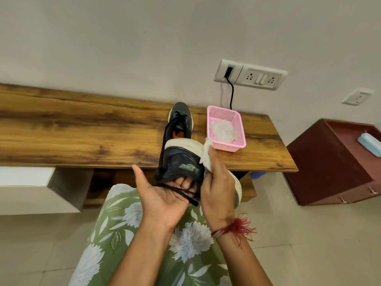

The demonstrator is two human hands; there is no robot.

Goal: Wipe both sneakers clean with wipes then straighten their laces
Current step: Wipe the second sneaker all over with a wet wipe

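The held sneaker (pixel 179 162) hangs in the air at the tabletop's (pixel 82 131) front edge, carried only by the left hand (pixel 162 195), whose fingers hook inside its collar with the thumb free; a firm rub could twist it off them. The right hand (pixel 216 182) pinches a bunched wipe (pixel 207 155) against the pale sole edge, where it may slip. Loose laces (pixel 181 190) drape over the left palm and could snag. The second sneaker (pixel 179 120) sits on the tabletop beside the pink basket (pixel 231 146).
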